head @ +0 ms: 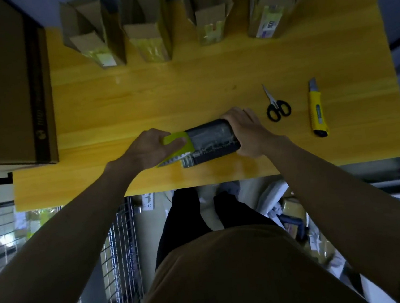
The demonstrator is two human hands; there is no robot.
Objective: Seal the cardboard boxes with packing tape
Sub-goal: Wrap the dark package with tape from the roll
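Fingers (pixel 173 141) of both hands grip what looks like a tape dispenser (pixel 203 142).

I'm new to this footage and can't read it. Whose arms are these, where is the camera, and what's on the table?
There is no machine: a person wears a camera on the head, looking down at their own arms. The left hand and right hand together hold a tape dispenser, yellow-green with a dark roll, above the near part of the yellow table. Four open cardboard boxes stand along the far edge. Scissors and a yellow utility knife lie to the right. A large carton sits at the left.
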